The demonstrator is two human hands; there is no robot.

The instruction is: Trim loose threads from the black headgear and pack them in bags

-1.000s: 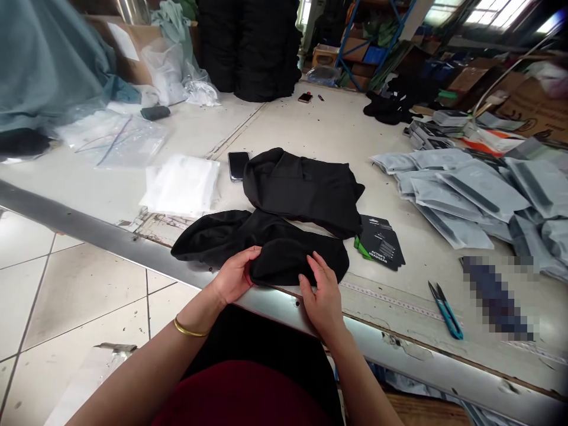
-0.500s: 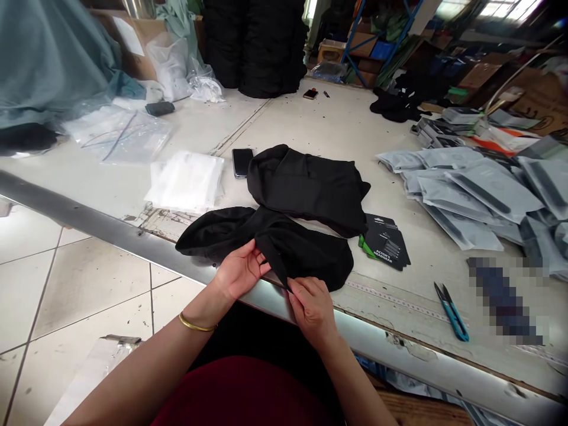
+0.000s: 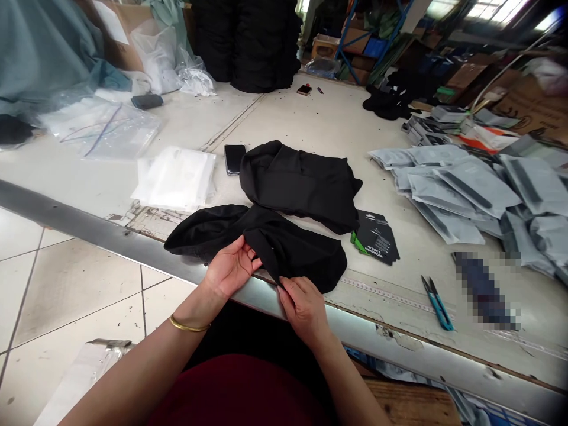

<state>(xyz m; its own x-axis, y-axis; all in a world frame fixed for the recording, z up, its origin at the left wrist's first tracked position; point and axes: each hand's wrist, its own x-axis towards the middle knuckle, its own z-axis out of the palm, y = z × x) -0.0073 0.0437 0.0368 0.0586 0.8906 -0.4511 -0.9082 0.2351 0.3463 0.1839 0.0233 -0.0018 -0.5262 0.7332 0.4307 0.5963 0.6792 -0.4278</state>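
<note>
A black stretch-cloth headgear [image 3: 293, 260] lies at the table's near edge, and a narrow band of it runs down between my hands. My left hand [image 3: 231, 266] grips the cloth at the band's left side. My right hand [image 3: 304, 305] pinches the band's lower tip between fingers and thumb. A second black cloth piece [image 3: 297, 186] lies bunched just beyond, apart from both hands. Next to it is a black "Actor's Headgear" card [image 3: 377, 238] with a green edge.
A smartphone [image 3: 234, 159] and a white plastic-wrapped stack [image 3: 175, 180] lie left of the cloth. Grey mailer bags [image 3: 457, 189] cover the right side, with blue-handled snips [image 3: 437, 303] and a pixelated blurred patch [image 3: 483, 290] nearer. The table's metal edge [image 3: 89, 235] runs before me.
My hands first rested on the rounded headgear. Now a band of it is drawn out and pinched between them. The whole view has shifted slightly.
</note>
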